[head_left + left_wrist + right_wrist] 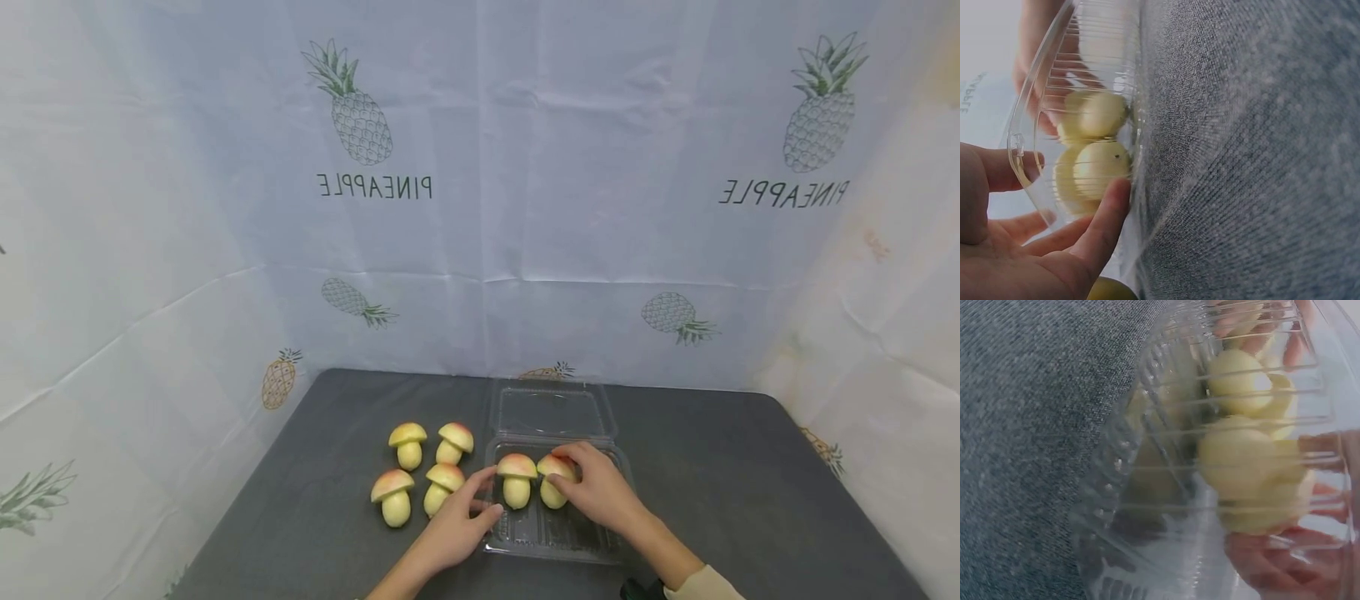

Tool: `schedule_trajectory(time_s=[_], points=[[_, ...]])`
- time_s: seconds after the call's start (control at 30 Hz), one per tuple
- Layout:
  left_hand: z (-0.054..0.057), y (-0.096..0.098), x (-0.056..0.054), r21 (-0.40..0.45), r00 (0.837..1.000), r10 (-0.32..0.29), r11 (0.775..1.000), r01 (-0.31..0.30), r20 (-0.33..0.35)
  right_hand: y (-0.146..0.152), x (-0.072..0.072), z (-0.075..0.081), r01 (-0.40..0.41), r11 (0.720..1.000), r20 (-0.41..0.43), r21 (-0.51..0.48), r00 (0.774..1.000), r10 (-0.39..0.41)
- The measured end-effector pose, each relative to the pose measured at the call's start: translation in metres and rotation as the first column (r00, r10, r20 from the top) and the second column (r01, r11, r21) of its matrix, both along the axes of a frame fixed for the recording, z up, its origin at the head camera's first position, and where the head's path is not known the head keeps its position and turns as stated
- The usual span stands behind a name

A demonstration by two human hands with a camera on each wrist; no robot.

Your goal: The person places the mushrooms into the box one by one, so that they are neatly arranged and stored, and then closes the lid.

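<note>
My right hand (603, 493) pinches a yellow mushroom (553, 495) with a reddish-tinged cap, inside a clear plastic box (536, 540). Just left of it, another mushroom (517, 493) of the same kind lies in the box with its stem toward me. My left hand (456, 527) is at the box's left side, fingers spread around the rim. From the left wrist, one fingertip (1119, 190) shows low against the clear wall, and both mushroom stems appear through the plastic. The right wrist view looks through the ribbed wall at the same pair.
The box's hinged lid (551, 412) is folded back behind it. Several more mushrooms (396, 500) lie on the dark table (315, 533) left of the box, one right beside my left hand. A pineapple-print curtain (555, 183) hangs behind and along both sides.
</note>
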State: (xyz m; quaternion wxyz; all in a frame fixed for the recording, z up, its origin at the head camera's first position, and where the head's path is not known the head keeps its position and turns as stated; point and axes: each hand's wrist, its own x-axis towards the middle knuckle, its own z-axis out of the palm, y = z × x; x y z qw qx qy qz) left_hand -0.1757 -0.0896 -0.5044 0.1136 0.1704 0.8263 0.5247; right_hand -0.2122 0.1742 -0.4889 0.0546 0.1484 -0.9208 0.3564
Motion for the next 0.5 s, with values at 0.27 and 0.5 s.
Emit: schedule_trajectory(time_s=[0.27, 0.5], points=[[0.0006, 0.0001, 0.0001, 0.007, 1.0, -0.001, 1.0, 0.001, 0.002, -0.0015, -0.0015, -0.0025, 0.031, 0.999, 0.031, -0.03, 0.999, -0.03], [0.0022, 0.0003, -0.0003, 0.042, 1.0, -0.009, 0.999, 0.009, 0.012, 0.0005, -0.0017, -0.0032, 0.023, 0.998, 0.052, -0.055, 0.998, -0.021]])
